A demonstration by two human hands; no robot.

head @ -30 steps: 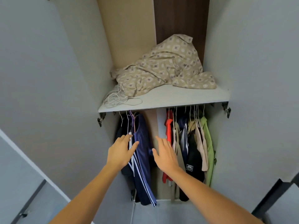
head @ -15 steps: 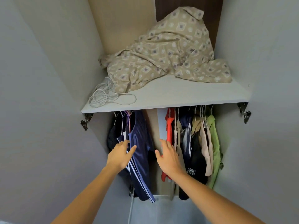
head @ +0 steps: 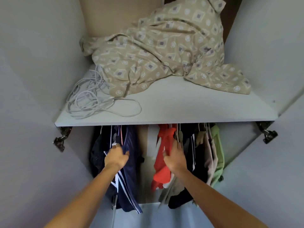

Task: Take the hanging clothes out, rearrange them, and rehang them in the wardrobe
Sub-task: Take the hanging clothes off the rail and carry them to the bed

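Clothes hang on white hangers under the wardrobe shelf (head: pixel 181 116). On the left hang dark garments and a navy garment with white stripes (head: pixel 130 178). My left hand (head: pixel 116 156) reaches into this group with straight fingers, touching the fabric near the hangers. On the right hang a red garment (head: pixel 162 162), dark and beige pieces, and a green garment (head: pixel 218 155). My right hand (head: pixel 174 155) lies flat against the red garment and the beige one beside it, fingers extended. A gap shows between the two groups.
A crumpled beige patterned sheet (head: pixel 164 51) and a tangle of white cable (head: pixel 92 99) lie on the shelf. Open grey doors flank the wardrobe, with metal hinges at the left (head: pixel 60 140) and the right (head: pixel 268 134).
The view has come closer to the wardrobe. Both hands moved forward and up into the hanging clothes, the left into the navy group, the right onto the red garment.
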